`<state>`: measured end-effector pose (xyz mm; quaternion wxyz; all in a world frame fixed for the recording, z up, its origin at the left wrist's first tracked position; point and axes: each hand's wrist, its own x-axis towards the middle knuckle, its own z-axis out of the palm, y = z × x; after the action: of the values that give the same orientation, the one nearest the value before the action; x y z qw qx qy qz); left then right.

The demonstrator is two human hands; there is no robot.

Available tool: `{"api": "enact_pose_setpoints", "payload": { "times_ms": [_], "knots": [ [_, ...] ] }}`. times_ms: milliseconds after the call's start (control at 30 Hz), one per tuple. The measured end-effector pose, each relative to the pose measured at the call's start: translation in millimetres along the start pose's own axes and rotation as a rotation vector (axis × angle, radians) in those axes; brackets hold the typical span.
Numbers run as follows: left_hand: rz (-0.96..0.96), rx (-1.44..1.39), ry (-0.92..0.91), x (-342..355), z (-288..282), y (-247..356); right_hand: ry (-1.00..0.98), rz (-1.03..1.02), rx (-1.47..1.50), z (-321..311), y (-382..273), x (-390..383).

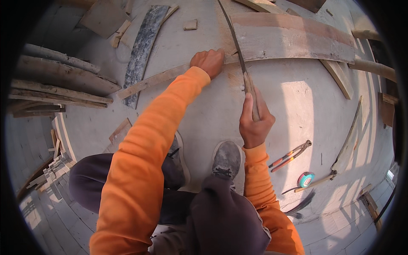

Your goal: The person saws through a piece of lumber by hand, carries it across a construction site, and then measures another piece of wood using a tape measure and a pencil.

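Observation:
My left hand (208, 63) is closed on a long narrow wooden strip (146, 83) lying across the floor, its fingertips hidden from me. My right hand (256, 117) grips the wooden handle of a long saw (241, 59), whose dark blade runs away from me across the strip, right of my left hand. Beside the blade, a wide weathered board (293, 36) lies at the upper right. A dark mottled plank (144, 38) lies to the left, under or beside the strip's end; I cannot tell which.
Stacked boards (63, 74) fill the left side. Pincers (289, 156), a teal tape measure (305, 179) and a hammer (323, 182) lie right of my feet. A slanted timber (338, 80) and a thin stick (348, 136) lie farther right.

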<state>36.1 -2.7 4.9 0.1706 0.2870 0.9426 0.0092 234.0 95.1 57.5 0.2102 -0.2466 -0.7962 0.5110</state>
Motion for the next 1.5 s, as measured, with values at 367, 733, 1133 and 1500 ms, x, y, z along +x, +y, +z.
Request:
{"api": "enact_pose_setpoints", "payload": {
  "times_ms": [367, 733, 1133, 1500],
  "knots": [
    [-0.026, 0.058, 0.034, -7, -16, -8, 0.015, 0.066, -0.064, -63, -7, -105],
    [0.0, 0.071, 0.076, 3, -20, -19, -0.038, -0.041, -0.152, -90, -10, -123],
    [-0.004, 0.09, 0.134, 7, -38, -18, -0.059, 0.15, -0.039, -97, -16, -129],
    [-0.022, 0.039, 0.097, 2, -25, -17, -0.015, -0.027, -0.066, -39, 5, -51]
  ]
}}
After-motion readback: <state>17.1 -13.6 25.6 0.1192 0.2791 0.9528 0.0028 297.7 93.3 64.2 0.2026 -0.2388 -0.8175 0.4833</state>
